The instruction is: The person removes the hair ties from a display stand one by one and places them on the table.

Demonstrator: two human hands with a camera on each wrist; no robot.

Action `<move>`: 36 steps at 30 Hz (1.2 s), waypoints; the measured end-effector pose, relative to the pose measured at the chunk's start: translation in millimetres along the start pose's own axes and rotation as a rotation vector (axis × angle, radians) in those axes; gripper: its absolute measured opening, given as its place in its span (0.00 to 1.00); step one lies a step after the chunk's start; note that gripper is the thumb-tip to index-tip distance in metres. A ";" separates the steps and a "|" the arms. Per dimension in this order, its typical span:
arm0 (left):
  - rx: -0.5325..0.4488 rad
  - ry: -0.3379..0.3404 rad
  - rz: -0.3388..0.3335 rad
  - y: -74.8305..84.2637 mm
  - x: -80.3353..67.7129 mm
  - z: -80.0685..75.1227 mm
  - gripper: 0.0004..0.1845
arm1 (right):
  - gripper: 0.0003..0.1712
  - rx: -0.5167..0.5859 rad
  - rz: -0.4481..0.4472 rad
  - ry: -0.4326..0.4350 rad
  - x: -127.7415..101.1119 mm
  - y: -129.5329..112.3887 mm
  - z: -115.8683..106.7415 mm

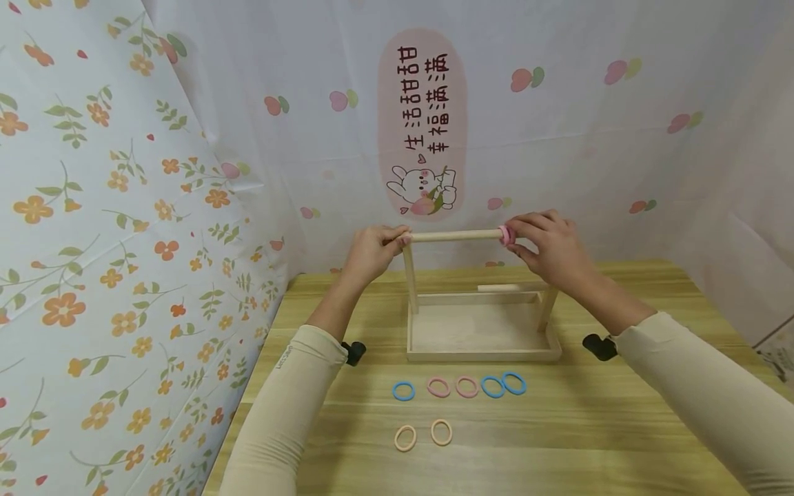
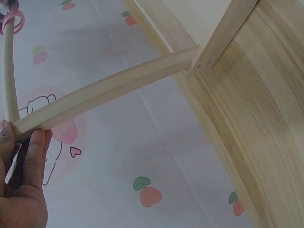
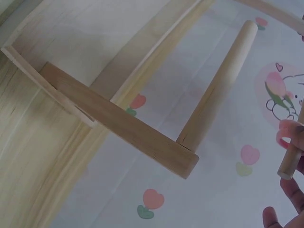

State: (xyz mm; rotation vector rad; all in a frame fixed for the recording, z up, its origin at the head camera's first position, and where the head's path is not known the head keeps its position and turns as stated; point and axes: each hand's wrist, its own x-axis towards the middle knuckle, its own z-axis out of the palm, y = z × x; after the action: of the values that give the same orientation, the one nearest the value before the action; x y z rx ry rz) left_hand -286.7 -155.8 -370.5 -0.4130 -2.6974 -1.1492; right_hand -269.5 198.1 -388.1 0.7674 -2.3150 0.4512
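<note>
Left hand (image 1: pixel 372 251) pinching left end of wooden dowel (image 1: pixel 455 236); right hand (image 1: pixel 548 244) pinching pink hair tie (image 1: pixel 505 235) at dowel's right end. Wooden rack (image 1: pixel 484 327) near tabletop's (image 1: pixel 558 441) far edge.

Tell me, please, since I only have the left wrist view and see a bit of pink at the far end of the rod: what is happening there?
Observer: The right hand is pinching a pink hair ring threaded on the end of the wooden rod.
Operator: Thank you. Are there more rings anywhere?
Observer: Yes, seven lie on the table in front of the wooden stand: a row of five, blue, pink, pink, blue, blue.
Operator: And the other two?
Observer: Two peach rings sit side by side nearer the person.
Operator: Is the stand's tray holding anything?
Observer: Only a short wooden peg shows, by its back rail.
</note>
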 end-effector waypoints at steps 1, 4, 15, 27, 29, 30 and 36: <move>-0.001 0.001 0.002 0.3 0.2 0.0 0.18 | 0.25 0.002 0.003 -0.001 -0.2 0.1 -0.5; -0.010 0.001 0.005 0.9 0.2 0.1 0.18 | 0.25 0.006 0.009 -0.002 -0.7 0.8 -1.2; -0.015 0.001 0.009 0.8 -0.6 1.0 0.18 | 0.26 -0.004 0.003 0.029 -5.4 6.5 -2.1; -0.013 0.005 0.009 1.6 -1.1 0.6 0.18 | 0.24 -0.001 -0.051 0.087 -7.7 15.5 -5.0; -0.016 0.004 0.010 1.6 -1.3 0.5 0.18 | 0.24 0.004 -0.050 0.090 -8.2 16.0 -5.2; -0.016 0.004 0.010 1.5 -1.3 0.4 0.19 | 0.24 0.006 -0.048 0.090 -8.4 16.2 -5.3; -0.013 0.000 0.014 1.6 -1.3 0.3 0.19 | 0.23 0.021 -0.038 0.096 -9.7 18.0 -6.6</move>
State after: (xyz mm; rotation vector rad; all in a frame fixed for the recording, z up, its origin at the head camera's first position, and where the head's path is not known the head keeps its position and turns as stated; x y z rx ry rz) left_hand -285.0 -154.7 -370.0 -0.4326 -2.6843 -1.1635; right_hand -271.8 219.1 -391.9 0.7812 -2.2070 0.4852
